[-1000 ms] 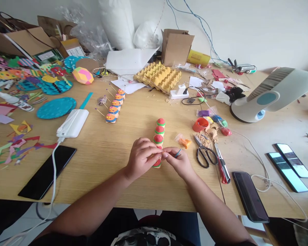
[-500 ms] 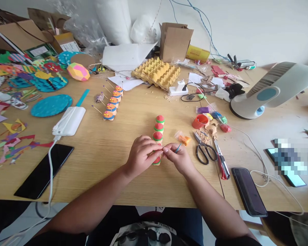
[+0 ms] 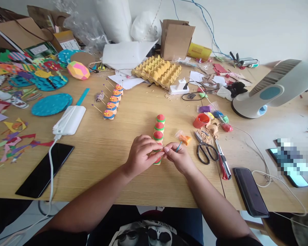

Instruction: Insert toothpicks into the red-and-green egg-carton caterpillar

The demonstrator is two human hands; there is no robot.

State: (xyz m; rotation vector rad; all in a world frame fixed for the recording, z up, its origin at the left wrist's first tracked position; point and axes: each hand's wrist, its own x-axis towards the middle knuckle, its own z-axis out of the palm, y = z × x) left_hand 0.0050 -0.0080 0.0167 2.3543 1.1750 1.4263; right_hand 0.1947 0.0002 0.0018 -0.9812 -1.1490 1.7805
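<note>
L hand (image 3: 143, 154), fingers bent in, meets R hand (image 3: 179, 158) left of scissors (image 3: 207, 152); L's grip: can't tell. R's curled w/ blue stick (image 3: 179, 147) held. Strip (image 3: 158, 135), partly hidden, also left of scissors.

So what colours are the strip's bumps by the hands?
The bumps are red above green, best seen in the head view.

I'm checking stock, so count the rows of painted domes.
2: the red-green row, partly covered by the left hand; the orange-blue row, farther back and left. Others may be hidden.
</note>
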